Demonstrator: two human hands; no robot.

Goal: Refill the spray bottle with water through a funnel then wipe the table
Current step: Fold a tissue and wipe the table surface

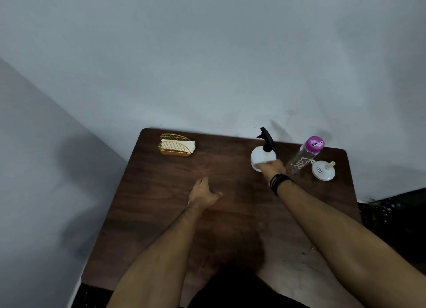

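Both forearms reach forward over the dark wooden tabletop (161, 215). The right hand (273, 167), with dark bands at its wrist, is stretched out to the far right part of the tabletop and wraps around the lower body of the white spray bottle (262, 156), which stands upright with its black trigger head on top. The left hand (202, 192) hovers low over the middle of the tabletop, palm down, fingers loosely spread and holding nothing. Just right of the spray bottle stands a clear water bottle (304, 156) with a purple cap, and beside that a white funnel (322, 169) lies on the tabletop. A gold wire holder (176, 146) with white napkins sits at the far left.
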